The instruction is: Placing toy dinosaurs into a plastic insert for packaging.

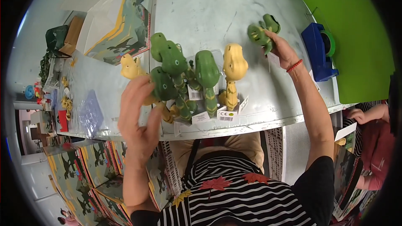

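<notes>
My right hand (282, 50) pinches a small green toy dinosaur (260, 35) with a white tag, held over the far right part of the table. Near the front edge stands a cluster of long-necked toy dinosaurs with white tags. Among them are a dark green one (207, 69), a yellow one (233, 62) and another green one (172, 56). My left hand (140, 113) is beside the cluster's left side, its thumb and fingers apart. It partly hides a yellow dinosaur (132, 66) and is close to a green head (163, 84); whether it touches them is unclear.
A blue tape dispenser (315, 52) with green tape sits at the right, beside a bright green surface (347, 25). An open printed box (125, 33) stands far left, with a clear plastic bag (90, 113) nearer. Printed boxes (67, 171) are stacked lower left. Another person's arm (370, 113) shows at right.
</notes>
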Demonstrator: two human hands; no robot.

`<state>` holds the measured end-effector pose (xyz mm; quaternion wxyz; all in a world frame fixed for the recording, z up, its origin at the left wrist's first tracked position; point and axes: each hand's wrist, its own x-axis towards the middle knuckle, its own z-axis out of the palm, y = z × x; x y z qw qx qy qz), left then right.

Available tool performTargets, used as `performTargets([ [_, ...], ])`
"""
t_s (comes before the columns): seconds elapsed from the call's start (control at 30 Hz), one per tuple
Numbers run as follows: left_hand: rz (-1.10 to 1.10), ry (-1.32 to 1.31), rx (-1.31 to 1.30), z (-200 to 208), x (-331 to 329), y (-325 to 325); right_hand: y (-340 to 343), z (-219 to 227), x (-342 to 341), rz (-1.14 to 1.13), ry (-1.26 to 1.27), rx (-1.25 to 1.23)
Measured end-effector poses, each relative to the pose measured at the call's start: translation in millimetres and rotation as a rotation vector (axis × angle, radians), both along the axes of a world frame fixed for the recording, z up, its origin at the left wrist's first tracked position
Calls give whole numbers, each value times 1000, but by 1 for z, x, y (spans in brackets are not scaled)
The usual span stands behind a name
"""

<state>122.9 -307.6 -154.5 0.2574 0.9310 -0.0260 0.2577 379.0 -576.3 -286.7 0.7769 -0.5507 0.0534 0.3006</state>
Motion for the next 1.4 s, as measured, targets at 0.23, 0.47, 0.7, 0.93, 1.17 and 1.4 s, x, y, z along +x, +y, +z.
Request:
performTargets([
  [0.23,-347,109,296,17,84,-35,16,22,-21,201,-25,-224],
  [0.47,-436,333,240,-3,93,-11,35,31,-43,311,-124,-141],
  [0.7,-455,212,202,-6,111,-24,31,7,-25,74,-595,-500],
  [0.93,-582,277,240,-21,110,-28,54,31,-46,514,-139,-122],
  [1.17,-552,251,314,-38,102,-27,65,16,-49,534,-547,-440],
  [1.4,-487,197,330,-44,96,-28,78,30,-48,686,-344,-548],
])
